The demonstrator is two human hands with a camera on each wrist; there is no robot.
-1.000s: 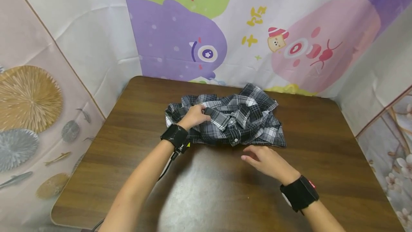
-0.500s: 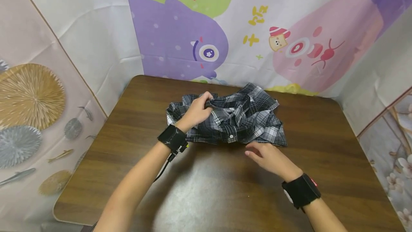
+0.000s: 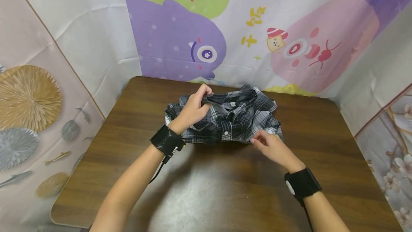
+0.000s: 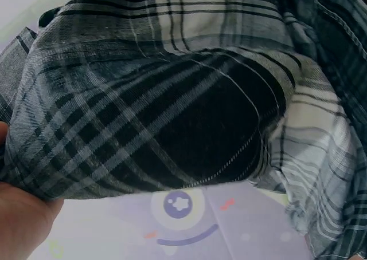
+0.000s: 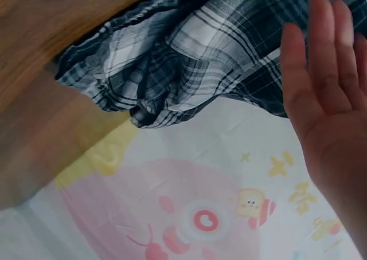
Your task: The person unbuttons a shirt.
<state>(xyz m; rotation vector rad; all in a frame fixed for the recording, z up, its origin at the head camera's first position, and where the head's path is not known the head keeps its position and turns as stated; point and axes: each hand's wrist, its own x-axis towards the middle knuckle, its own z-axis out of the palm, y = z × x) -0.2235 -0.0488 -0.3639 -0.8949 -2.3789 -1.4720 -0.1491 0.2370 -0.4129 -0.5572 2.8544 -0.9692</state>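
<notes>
A black, grey and white plaid button-up shirt lies crumpled on the wooden table. My left hand grips its collar at the upper left and holds that part raised. Close up in the left wrist view, the lifted cloth hangs as a fold, with part of the thumb at the lower left. My right hand is at the shirt's near edge. In the right wrist view its fingers are fairly straight and overlap the cloth; whether they touch it I cannot tell.
Behind the table hangs a cartoon-print curtain, close to the shirt's far side. Patterned cloth hangings enclose the left and right sides. Black bands with cables are on both wrists.
My left hand has taken hold of the collar and shifted away from me, raising it so the shirt's inside shows. My right hand has moved slightly forward to the shirt's near edge.
</notes>
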